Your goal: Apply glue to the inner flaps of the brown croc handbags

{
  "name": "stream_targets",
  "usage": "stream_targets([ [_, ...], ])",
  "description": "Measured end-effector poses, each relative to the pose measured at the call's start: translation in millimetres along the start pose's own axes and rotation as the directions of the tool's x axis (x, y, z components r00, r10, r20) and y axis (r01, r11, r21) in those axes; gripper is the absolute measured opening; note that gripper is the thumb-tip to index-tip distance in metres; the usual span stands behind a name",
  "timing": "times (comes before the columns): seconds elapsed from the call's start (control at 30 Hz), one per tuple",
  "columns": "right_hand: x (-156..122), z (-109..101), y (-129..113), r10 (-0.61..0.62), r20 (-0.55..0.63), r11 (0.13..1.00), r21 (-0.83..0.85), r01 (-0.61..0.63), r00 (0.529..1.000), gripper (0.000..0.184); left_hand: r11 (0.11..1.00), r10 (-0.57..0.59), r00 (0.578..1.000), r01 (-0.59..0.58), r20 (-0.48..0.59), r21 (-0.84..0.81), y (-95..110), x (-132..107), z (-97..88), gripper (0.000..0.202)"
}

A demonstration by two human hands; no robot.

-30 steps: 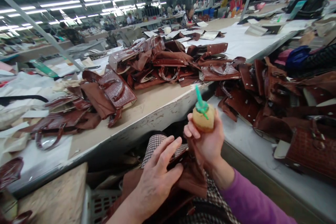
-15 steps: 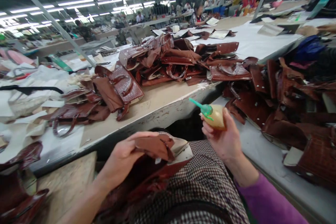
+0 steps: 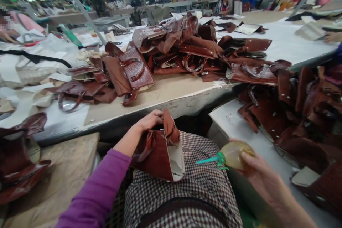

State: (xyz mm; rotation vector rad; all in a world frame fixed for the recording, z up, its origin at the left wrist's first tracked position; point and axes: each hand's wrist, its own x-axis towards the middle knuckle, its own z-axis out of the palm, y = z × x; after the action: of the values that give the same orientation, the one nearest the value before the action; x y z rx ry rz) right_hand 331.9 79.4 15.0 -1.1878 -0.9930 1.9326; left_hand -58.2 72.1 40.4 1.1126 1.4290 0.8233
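On my lap rests a reddish-brown handbag [image 3: 156, 156] with its pale lining showing along one open side. My left hand [image 3: 151, 120] grips the bag's upper edge, its fingertips partly hidden behind a brown flap [image 3: 171, 128]. To the right of the bag, my right hand [image 3: 256, 165] is wrapped round a yellowish squeeze bottle [image 3: 236, 153]. The bottle lies tilted over, its thin green nozzle [image 3: 208, 160] pointing left toward the bag without touching it. A checked apron [image 3: 197, 185] covers my lap beneath both.
Brown handbags [image 3: 192, 50] lie heaped on the worktable [image 3: 171, 94] ahead. Another pile of bags [image 3: 301, 114] covers the surface at right. A wooden board [image 3: 66, 164] and one more bag [image 3: 21, 160] are at left. Co-workers sit farther back, one person [image 3: 223, 5] behind the heap.
The bag on my lap has been turned more upright, its pale side now facing right. My right hand has lowered the bottle and tipped it over. The view has shifted left and down.
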Motion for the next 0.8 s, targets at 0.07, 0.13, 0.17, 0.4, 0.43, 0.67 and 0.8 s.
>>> stream_targets([
  [0.07, 2, 1, 2, -0.016, -0.019, 0.998, -0.06, 0.015, 1.0, 0.05, 1.0, 0.0, 0.997, 0.002, 0.073, -0.024, -11, 21, 7.7, 0.009],
  [0.13, 5, 4, 3, -0.061, -0.055, 0.991, -0.126, 0.053, 0.997, 0.051, 0.999, -0.006, 0.991, 0.011, 0.136, -0.04, -19, 37, 13.9, 0.011],
  [0.17, 7, 7, 3, -0.089, -0.068, 0.984, -0.16, 0.077, 0.994, 0.05, 0.999, -0.009, 0.987, 0.016, 0.158, -0.043, -22, 44, 16.3, 0.012],
  [0.4, 23, 22, -10, -0.23, -0.056, 0.904, -0.383, 0.192, 0.971, 0.049, 0.997, -0.025, 0.974, 0.041, 0.223, -0.067, -28, 58, 19.0, 0.016],
  [0.43, 26, 23, -13, -0.239, -0.051, 0.892, -0.406, 0.199, 0.97, 0.049, 0.996, -0.028, 0.974, 0.046, 0.225, -0.076, -29, 59, 17.9, 0.016],
  [0.67, 40, 37, -25, -0.265, 0.024, 0.854, -0.459, 0.246, 0.964, 0.049, 0.988, -0.054, 0.975, 0.084, 0.216, -0.129, -44, 63, 9.1, 0.014],
  [0.8, 46, 43, -24, -0.273, 0.039, 0.844, -0.469, 0.259, 0.961, 0.047, 0.983, -0.058, 0.978, 0.091, 0.203, -0.161, -44, 62, 7.7, 0.014],
])
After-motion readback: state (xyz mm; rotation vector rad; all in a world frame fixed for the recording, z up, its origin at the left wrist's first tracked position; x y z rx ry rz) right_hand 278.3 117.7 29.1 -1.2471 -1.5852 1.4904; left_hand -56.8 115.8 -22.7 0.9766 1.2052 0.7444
